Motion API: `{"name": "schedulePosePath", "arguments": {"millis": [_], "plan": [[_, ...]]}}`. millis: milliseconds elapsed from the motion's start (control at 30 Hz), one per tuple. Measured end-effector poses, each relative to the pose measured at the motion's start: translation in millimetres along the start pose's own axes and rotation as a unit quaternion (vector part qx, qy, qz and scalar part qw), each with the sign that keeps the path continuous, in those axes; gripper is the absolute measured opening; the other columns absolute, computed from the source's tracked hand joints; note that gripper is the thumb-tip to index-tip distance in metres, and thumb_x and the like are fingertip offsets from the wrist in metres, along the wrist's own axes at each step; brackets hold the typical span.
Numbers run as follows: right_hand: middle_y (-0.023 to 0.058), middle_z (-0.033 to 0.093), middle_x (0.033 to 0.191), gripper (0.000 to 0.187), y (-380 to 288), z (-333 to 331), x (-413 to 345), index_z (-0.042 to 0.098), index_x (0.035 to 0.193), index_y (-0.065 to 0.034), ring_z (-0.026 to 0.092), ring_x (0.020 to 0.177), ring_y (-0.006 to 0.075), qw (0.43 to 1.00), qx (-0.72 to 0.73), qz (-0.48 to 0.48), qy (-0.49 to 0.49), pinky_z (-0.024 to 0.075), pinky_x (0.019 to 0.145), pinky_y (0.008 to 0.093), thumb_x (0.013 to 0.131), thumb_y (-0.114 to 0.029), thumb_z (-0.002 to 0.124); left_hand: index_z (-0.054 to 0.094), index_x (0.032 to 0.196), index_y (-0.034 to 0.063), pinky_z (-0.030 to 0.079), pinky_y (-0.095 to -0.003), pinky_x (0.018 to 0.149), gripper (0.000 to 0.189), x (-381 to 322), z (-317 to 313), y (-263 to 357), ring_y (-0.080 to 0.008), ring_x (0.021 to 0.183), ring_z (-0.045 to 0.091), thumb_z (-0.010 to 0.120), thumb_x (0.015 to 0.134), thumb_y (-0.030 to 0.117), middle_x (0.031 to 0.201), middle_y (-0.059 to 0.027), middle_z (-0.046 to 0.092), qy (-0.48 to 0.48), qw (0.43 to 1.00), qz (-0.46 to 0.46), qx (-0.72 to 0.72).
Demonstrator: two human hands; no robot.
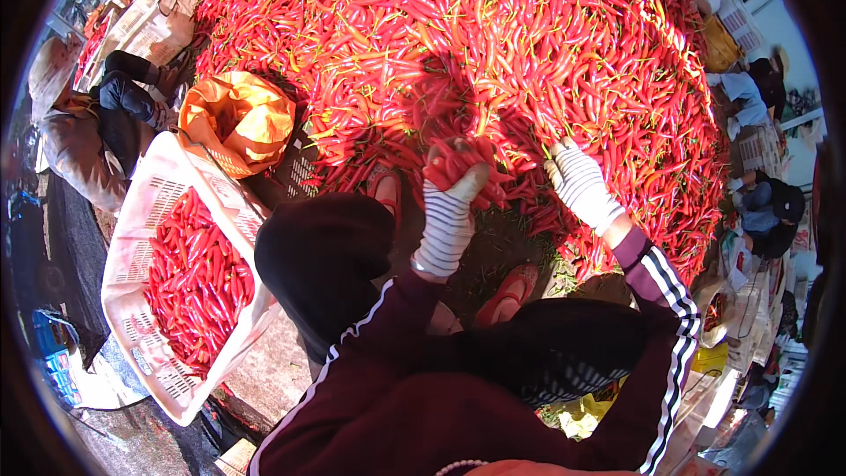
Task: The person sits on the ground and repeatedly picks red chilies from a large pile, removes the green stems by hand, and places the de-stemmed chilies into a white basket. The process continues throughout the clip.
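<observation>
A huge heap of red chili peppers (529,33), many with green stems, spreads out before me. My left hand (451,201), in a striped knit glove with bare fingertips, grips a bunch of red chili peppers (456,164) above the heap's near edge. My right hand (576,178), gloved the same way, reaches to the heap with its fingertips on the peppers. Whether it pinches one is hidden by the glove and the clutter.
On my left stands a white plastic crate (122,284) partly filled with red chilies (198,277). An orange woven sack (268,122) sits behind it, open at the top. A person (79,139) sits at far left near another crate (155,26). Several people line the right side.
</observation>
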State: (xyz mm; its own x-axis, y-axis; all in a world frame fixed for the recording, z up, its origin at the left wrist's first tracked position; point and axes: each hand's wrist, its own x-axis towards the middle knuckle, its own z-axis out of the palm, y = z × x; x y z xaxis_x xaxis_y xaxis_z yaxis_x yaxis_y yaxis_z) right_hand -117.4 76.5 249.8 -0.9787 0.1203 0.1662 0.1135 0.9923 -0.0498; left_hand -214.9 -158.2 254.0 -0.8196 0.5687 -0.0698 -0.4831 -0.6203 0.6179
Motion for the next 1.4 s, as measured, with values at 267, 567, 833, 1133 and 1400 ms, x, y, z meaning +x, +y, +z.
{"name": "schedulePosePath", "arguments": {"millis": [267,567,833,1133,1400], "plan": [[0.0136,0.067,0.114,0.039,-40,115,-86,0.064,0.119,-0.0113,0.065,0.107,0.0299,0.798,-0.035,-0.030,-0.601,0.0539,0.085,0.0445,0.083,-0.024,0.063,0.046,0.130,0.0015,0.051,-0.0333,0.091,0.050,-112,-174,312,-0.0207,0.108,0.060,0.069,0.086,0.006,0.120,-0.0121,0.060,0.324,0.654,0.384,0.565],[0.0228,0.063,0.098,0.039,18,248,-4,0.058,0.109,0.0001,0.065,0.090,0.0360,0.925,-0.027,0.375,-0.056,0.0506,0.077,0.0499,0.096,-0.034,0.044,0.039,0.141,0.0070,0.036,-0.0443,0.110,0.078,-128,-179,281,-0.0346,0.127,0.047,0.080,0.075,0.018,0.137,-0.0212,0.048,0.270,0.585,0.244,0.725],[0.0172,0.058,0.094,0.038,-3,291,-4,0.055,0.107,-0.0070,0.058,0.086,0.0345,0.831,0.157,0.490,0.212,0.0486,0.078,0.0408,0.076,-0.017,0.075,0.056,0.115,0.0021,0.048,-0.0278,0.087,0.027,-26,-61,7,-0.0136,0.098,0.060,0.063,0.088,0.004,0.112,-0.0064,0.062,0.054,0.955,0.031,0.288],[0.0195,0.062,0.095,0.025,-112,185,-45,0.059,0.107,-0.0048,0.063,0.088,0.0371,0.945,0.181,0.153,-0.226,0.0515,0.075,0.0457,0.084,-0.013,0.055,0.060,0.104,0.0094,0.052,-0.0336,0.074,0.033,-4,-176,-157,-0.0204,0.084,0.062,0.052,0.097,0.040,0.093,-0.0065,0.066,0.270,0.908,-0.299,-0.116],[0.0120,0.063,0.086,0.019,-142,172,-38,0.058,0.098,-0.0076,0.065,0.080,0.0330,0.849,0.141,-0.148,-0.487,0.0535,0.069,0.0423,0.083,-0.019,0.061,0.050,0.078,0.0125,0.032,-0.0334,0.050,0.031,11,-202,-126,-0.0179,0.052,0.044,0.058,0.094,0.037,0.058,-0.0023,0.048,0.309,0.906,-0.271,-0.098]]}}
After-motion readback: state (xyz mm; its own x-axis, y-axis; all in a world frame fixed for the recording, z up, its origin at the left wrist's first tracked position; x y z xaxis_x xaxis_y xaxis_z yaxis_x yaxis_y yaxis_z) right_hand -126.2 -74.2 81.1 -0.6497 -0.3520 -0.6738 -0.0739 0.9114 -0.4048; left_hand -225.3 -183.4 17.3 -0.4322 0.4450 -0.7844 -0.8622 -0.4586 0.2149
